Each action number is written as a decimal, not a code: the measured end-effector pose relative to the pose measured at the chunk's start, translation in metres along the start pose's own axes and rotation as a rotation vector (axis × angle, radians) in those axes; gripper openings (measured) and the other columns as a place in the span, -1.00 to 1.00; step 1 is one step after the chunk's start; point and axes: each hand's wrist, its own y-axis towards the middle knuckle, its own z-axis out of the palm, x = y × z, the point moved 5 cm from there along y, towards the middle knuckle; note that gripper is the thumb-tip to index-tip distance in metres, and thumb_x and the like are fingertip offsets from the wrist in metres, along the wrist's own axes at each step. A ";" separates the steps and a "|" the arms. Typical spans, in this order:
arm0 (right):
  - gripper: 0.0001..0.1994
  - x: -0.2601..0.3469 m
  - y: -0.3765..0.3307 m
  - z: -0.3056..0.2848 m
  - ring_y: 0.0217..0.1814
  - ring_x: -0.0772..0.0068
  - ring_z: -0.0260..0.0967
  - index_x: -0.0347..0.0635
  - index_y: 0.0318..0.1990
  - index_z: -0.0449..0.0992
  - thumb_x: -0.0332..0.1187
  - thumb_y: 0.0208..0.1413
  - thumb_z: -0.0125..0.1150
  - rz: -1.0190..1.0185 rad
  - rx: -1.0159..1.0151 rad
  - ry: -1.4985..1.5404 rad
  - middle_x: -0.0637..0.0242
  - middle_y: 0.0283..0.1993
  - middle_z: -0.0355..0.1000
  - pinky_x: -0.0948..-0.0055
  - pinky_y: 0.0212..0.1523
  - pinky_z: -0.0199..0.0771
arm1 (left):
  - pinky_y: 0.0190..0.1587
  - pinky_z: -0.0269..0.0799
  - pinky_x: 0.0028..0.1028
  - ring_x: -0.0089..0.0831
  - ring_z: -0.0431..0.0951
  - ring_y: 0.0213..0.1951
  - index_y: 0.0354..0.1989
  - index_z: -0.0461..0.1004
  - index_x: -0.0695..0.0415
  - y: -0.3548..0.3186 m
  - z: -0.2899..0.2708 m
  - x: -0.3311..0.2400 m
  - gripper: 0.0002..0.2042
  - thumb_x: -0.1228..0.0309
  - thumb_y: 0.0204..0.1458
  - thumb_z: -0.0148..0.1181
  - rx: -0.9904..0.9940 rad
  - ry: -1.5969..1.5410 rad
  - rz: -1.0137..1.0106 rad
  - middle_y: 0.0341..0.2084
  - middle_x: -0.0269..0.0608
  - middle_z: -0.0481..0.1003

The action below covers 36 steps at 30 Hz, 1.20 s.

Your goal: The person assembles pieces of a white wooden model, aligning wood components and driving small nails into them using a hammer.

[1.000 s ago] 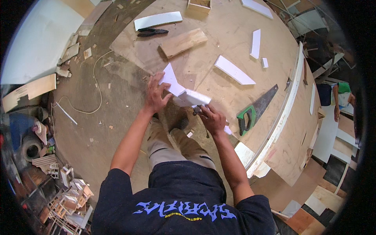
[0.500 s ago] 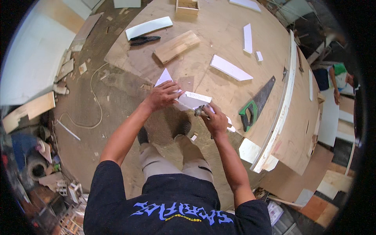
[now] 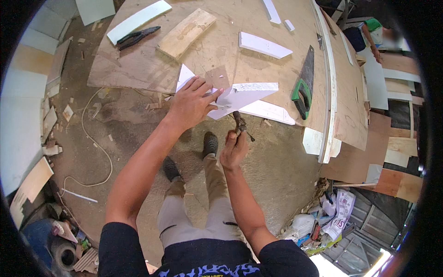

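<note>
My left hand (image 3: 193, 102) presses flat on a white board piece (image 3: 240, 94) that juts over the near edge of a large plywood sheet (image 3: 217, 51). A second white piece (image 3: 185, 75) lies partly under the hand. My right hand (image 3: 234, 149) is closed around a small dark hand tool (image 3: 240, 123), just below the white board's underside. Its tip points up toward the board. My feet stand on the dusty floor under both hands.
On the plywood lie a green-handled handsaw (image 3: 304, 83), black pliers (image 3: 137, 36), a wood block (image 3: 187, 33) and several white strips (image 3: 264, 45). A cable (image 3: 97, 152) snakes over the floor at left. Another person (image 3: 371, 34) works at the far right.
The view has closed in on the hands. My left hand stayed on the white piece. My right hand dropped slightly below the board's edge with the tool.
</note>
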 end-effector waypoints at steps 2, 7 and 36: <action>-0.68 0.002 0.003 0.014 -0.44 0.22 0.39 -0.26 -0.10 0.46 -0.13 0.48 0.06 -0.027 -0.071 0.074 0.18 -0.44 0.41 0.22 -0.38 0.40 | 0.43 0.26 -0.14 -0.15 0.43 0.23 0.15 0.62 -0.02 -0.003 0.003 0.001 -0.54 0.14 0.06 0.39 -0.018 -0.008 0.001 0.05 -0.21 0.52; -0.75 0.015 0.004 0.019 -0.45 0.48 0.31 -0.29 -0.01 0.50 -0.25 0.49 0.07 -0.097 -0.139 0.075 0.30 -0.46 0.40 0.38 -0.42 0.33 | 0.45 0.24 -0.15 -0.22 0.45 0.22 0.21 0.60 -0.07 -0.004 0.005 0.004 -0.52 0.14 0.09 0.37 -0.022 -0.043 -0.016 0.04 -0.23 0.53; -0.54 -0.007 -0.008 0.029 -0.39 0.67 0.24 -0.36 0.42 0.36 -0.34 0.46 0.07 -0.056 -0.109 0.185 0.33 -0.21 0.50 0.55 -0.42 0.31 | 0.43 0.26 -0.15 -0.14 0.44 0.21 0.17 0.63 -0.09 0.000 0.003 0.006 -0.53 0.19 0.03 0.41 -0.006 -0.070 -0.062 0.00 -0.23 0.53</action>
